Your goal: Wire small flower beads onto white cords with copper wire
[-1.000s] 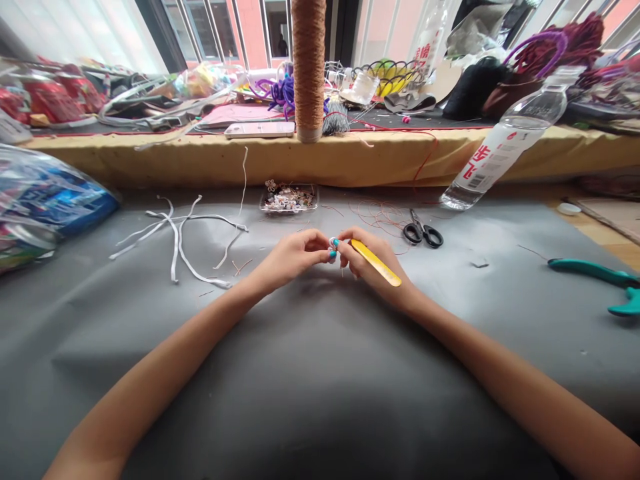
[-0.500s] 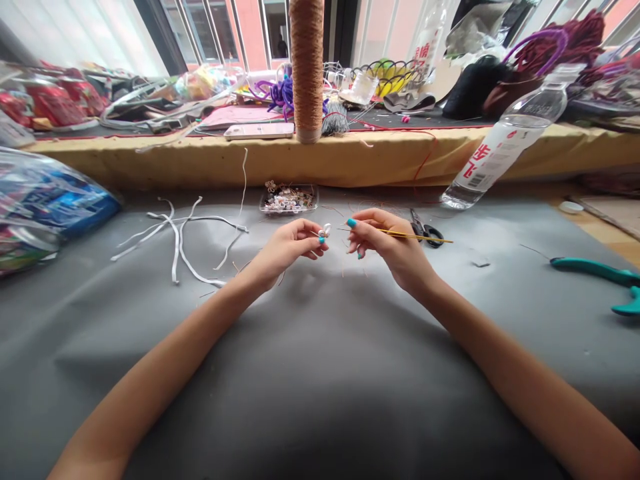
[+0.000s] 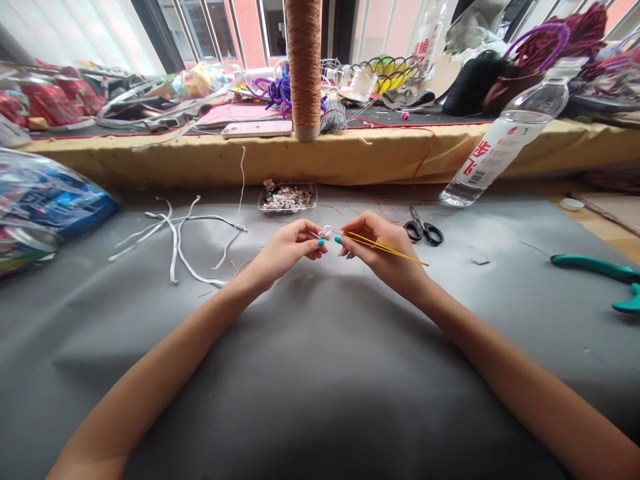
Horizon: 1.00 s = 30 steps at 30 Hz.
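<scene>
Near the middle of the grey table covering, my left hand pinches a small white looped piece between thumb and fingers. My right hand is closed on thin yellow tweezers. Their pale tips point left and reach close to the white piece; whether they touch it I cannot tell. Behind my left hand stands a clear tray of small beads and flower-like bits. Black scissors lie just behind and right of my right hand.
White cords lie at the left beside a blue plastic bag. A bottle leans at the back right; teal-handled pliers lie at the right edge. A brown wrapped post rises before the cluttered ledge.
My right hand has moved slightly left, bringing the tweezers to the white piece. The tweezers' rear end has swung down and left. My left hand has barely moved.
</scene>
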Motion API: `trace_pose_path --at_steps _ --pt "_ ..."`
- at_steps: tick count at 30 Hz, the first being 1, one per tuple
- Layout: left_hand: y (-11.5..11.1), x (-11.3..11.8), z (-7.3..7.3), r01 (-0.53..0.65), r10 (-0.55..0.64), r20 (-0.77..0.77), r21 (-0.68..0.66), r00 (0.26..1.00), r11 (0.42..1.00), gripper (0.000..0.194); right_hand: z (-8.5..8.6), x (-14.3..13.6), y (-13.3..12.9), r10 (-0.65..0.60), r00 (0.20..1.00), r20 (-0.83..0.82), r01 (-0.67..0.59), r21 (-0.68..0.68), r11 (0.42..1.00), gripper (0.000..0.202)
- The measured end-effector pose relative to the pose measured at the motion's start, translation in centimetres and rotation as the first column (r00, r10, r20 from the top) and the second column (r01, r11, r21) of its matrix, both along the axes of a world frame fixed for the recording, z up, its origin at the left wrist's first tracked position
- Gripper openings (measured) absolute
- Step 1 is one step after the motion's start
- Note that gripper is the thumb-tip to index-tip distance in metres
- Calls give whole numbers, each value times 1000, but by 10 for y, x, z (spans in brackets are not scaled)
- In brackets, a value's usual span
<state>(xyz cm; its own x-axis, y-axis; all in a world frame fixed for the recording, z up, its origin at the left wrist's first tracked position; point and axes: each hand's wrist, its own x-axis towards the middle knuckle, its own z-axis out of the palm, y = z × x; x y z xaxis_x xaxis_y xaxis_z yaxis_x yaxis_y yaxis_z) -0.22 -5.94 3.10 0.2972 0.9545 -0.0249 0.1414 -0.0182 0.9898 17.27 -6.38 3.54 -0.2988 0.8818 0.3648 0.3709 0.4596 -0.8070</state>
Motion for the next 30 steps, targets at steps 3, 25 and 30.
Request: trace_pose_path --at_steps 3,25,30 --pt "0 1 -1 12 -12 -11 24 1000 1000 12 -3 0 1 -13 1000 3 12 65 998 17" --pt "0 3 -2 51 -53 -151 -17 987 999 16 -19 -1 3 -154 977 147 80 417 906 16" --pt "0 3 -1 43 -38 -230 13 972 999 18 -24 -2 5 -158 971 180 38 536 843 12"
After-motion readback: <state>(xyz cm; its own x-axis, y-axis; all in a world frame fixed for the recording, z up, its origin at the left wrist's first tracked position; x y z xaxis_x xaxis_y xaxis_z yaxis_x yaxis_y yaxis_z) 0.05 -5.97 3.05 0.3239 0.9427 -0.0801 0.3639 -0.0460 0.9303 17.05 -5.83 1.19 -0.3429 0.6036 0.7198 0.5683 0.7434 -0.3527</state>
